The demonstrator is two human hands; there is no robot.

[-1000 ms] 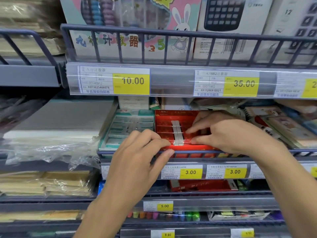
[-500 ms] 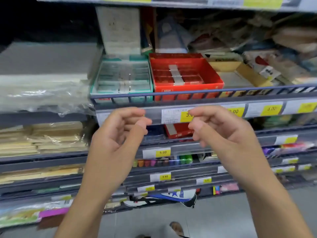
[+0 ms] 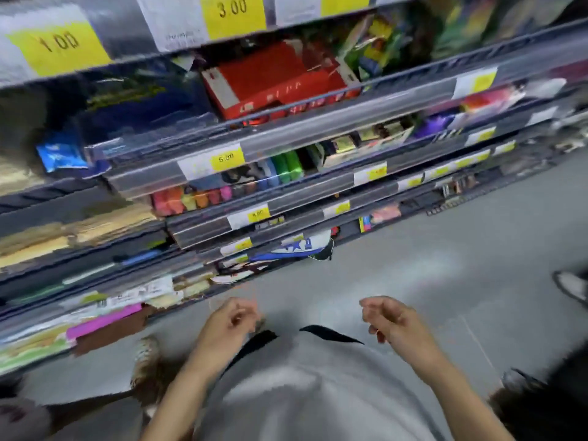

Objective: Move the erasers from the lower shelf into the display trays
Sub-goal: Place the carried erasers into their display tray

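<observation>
Two hands, left hand (image 3: 234,316) and right hand (image 3: 386,316), loosely curled, seemingly empty; red box (image 3: 276,81) lies up-shelf, roughly equidistant.

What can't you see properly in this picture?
- Red box, head view: motion blur and the shelf rail hide whether erasers are inside.
- Price tags: the top ones read 1.00 and 3.00, but the small tag lower down is too blurred.
- Left hand and right hand: loosely curled with nothing seen in them; blur leaves something tiny unsure.
- Display trays: out of frame above.
- White shoe: cut off by the right edge.
</observation>
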